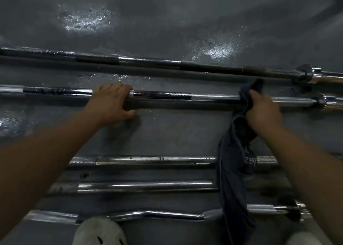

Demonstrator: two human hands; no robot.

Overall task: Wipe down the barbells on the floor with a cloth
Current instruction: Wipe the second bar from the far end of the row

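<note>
- Grips the 2nd barbell (pixel 209 97) from the far side mid-shaft with the left hand (pixel 111 100), at floor (pixel 167 21) level.
- Clutches a dark cloth (pixel 233 161) round the same shaft with the right hand (pixel 262 111).
- Runs left-to-right; probably calls for wiping sideways, toward the near collar (pixel 319 100).
</note>
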